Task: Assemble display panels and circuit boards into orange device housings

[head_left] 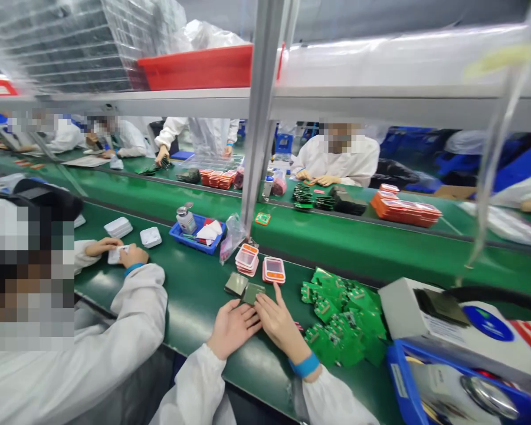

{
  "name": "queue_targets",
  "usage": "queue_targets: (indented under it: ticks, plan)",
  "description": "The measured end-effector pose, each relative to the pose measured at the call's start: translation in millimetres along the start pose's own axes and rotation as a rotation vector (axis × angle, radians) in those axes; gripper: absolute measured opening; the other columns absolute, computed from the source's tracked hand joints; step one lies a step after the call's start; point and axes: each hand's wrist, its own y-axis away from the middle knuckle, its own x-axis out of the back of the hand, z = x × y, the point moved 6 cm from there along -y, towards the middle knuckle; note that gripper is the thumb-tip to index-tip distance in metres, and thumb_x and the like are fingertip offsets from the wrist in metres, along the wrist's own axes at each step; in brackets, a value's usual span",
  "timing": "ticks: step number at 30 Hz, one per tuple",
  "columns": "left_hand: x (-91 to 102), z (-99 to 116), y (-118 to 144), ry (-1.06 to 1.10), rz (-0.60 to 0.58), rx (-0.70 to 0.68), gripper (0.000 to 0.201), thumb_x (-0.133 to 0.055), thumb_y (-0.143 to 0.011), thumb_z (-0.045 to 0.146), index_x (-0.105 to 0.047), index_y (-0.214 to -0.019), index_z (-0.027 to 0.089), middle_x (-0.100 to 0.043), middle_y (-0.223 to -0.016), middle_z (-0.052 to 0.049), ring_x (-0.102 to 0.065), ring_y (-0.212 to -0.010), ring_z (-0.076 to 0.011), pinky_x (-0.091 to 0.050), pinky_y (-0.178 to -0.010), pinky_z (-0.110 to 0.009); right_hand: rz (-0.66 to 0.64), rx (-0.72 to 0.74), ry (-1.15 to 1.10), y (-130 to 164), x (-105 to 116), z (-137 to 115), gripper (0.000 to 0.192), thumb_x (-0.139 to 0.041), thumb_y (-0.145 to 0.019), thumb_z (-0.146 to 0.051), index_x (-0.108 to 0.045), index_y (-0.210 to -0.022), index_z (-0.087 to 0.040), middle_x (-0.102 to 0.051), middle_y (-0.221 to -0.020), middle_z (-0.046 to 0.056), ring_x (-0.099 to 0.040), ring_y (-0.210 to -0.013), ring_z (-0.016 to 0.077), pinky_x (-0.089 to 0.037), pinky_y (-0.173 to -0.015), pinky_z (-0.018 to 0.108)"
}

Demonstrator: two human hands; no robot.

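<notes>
My left hand (pixel 232 326) and my right hand (pixel 278 320) rest side by side on the green bench (pixel 190 295), fingertips touching a small grey-green square panel (pixel 252 292). A second grey square panel (pixel 236 284) lies just beyond the left fingers. Past them stand a stack of pink-and-white framed units (pixel 246 259) and a single such unit (pixel 274 270). A heap of green circuit boards (pixel 343 319) lies right of my right hand. My right wrist wears a blue band. Neither hand grips anything; the fingers lie flat.
A co-worker's hands (pixel 117 252) at my left hold a small white part near white cases (pixel 118 226). A blue tray (pixel 196 232) with a bottle sits beyond. A white box (pixel 442 321) and blue bin (pixel 429 383) stand at right. A metal post (pixel 259 118) rises ahead; other people work across the bench.
</notes>
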Motion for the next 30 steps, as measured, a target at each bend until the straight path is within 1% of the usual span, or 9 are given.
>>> queue_targets:
  ticks: [3,6,11,15,19,23,25,28,30]
  plan:
    - [2.0,0.5,0.3,0.059,-0.023,-0.032,0.032,-0.048,-0.081,0.026,-0.059,-0.101,0.005,-0.069,-0.090,-0.012,-0.065,-0.087,-0.0219,-0.044,-0.090,-0.035,0.001,-0.017,-0.026,3.7,0.2,-1.9,0.030,-0.037,-0.090,-0.003,-0.064,-0.102,-0.005,-0.070,-0.099,0.021,-0.065,-0.103,0.0292,-0.031,-0.105,0.071]
    - [1.8,-0.7,0.9,0.100,-0.028,-0.069,0.031,-0.048,-0.078,0.023,-0.059,-0.100,0.004,-0.069,-0.091,-0.013,-0.065,-0.089,-0.0217,-0.044,-0.091,-0.034,0.011,-0.020,-0.045,6.2,2.0,-3.2,0.027,-0.041,-0.089,-0.003,-0.064,-0.103,-0.004,-0.070,-0.099,0.022,-0.064,-0.103,0.0298,-0.029,-0.107,0.070]
    - [-3.6,-1.2,4.2,0.144,-0.013,-0.123,0.024,-0.049,-0.076,0.016,-0.059,-0.095,0.004,-0.068,-0.089,-0.014,-0.065,-0.087,-0.0202,-0.046,-0.091,-0.033,0.030,-0.031,-0.069,6.5,7.5,-1.5,0.026,-0.042,-0.090,-0.005,-0.063,-0.105,-0.008,-0.071,-0.098,0.018,-0.066,-0.101,0.0267,-0.028,-0.108,0.069]
    - [-5.8,-0.3,2.8,0.158,0.019,-0.170,0.018,-0.052,-0.078,0.014,-0.060,-0.090,0.004,-0.066,-0.091,-0.015,-0.065,-0.089,-0.0205,-0.048,-0.092,-0.032,0.059,-0.046,-0.088,1.3,16.8,-0.6,0.023,-0.047,-0.088,-0.003,-0.061,-0.105,-0.009,-0.072,-0.096,0.015,-0.067,-0.097,0.0230,-0.023,-0.111,0.067]
    - [-3.2,-3.2,-1.9,0.118,0.100,-0.240,0.011,-0.053,-0.084,0.012,-0.062,-0.083,0.006,-0.067,-0.085,-0.014,-0.066,-0.085,-0.0187,-0.049,-0.092,-0.031,0.103,-0.078,-0.121,-10.2,32.0,-3.3,0.020,-0.049,-0.087,-0.001,-0.060,-0.102,-0.009,-0.072,-0.091,0.012,-0.069,-0.089,0.0205,-0.019,-0.113,0.066]
    - [-2.8,-5.7,-0.1,0.060,0.174,-0.375,0.011,-0.054,-0.082,0.002,-0.065,-0.082,0.004,-0.069,-0.091,-0.015,-0.068,-0.087,-0.0181,-0.050,-0.093,-0.029,0.199,-0.151,-0.113,-17.9,53.3,-4.2,0.017,-0.056,-0.085,-0.002,-0.060,-0.099,-0.011,-0.073,-0.088,0.011,-0.070,-0.083,0.0198,-0.027,-0.111,0.064]
    - [-1.8,-6.7,2.2,0.040,0.229,-0.458,0.011,-0.056,-0.081,0.000,-0.066,-0.083,0.005,-0.071,-0.091,-0.013,-0.068,-0.086,-0.0158,-0.052,-0.091,-0.025,0.238,-0.185,-0.113,-18.3,63.5,-3.3,0.018,-0.061,-0.083,-0.003,-0.060,-0.098,-0.011,-0.073,-0.086,0.010,-0.071,-0.079,0.0189,-0.029,-0.110,0.063]
    - [2.9,-10.8,3.0,0.023,0.341,-0.542,0.009,-0.060,-0.079,0.000,-0.066,-0.077,0.006,-0.071,-0.078,-0.009,-0.069,-0.076,-0.0129,-0.055,-0.084,-0.022,0.258,-0.223,-0.095,-17.2,76.8,-1.7,0.016,-0.062,-0.082,-0.004,-0.061,-0.096,-0.011,-0.073,-0.084,0.009,-0.071,-0.074,0.0178,-0.031,-0.108,0.063]
    - [6.8,-15.1,1.6,0.014,0.404,-0.552,0.008,-0.061,-0.078,0.001,-0.064,-0.072,0.006,-0.069,-0.069,-0.008,-0.068,-0.067,-0.0133,-0.057,-0.076,-0.022,0.257,-0.235,-0.071,-16.8,85.7,-1.2,0.013,-0.062,-0.083,-0.005,-0.061,-0.094,-0.011,-0.073,-0.083,0.010,-0.071,-0.071,0.0179,-0.030,-0.108,0.065]
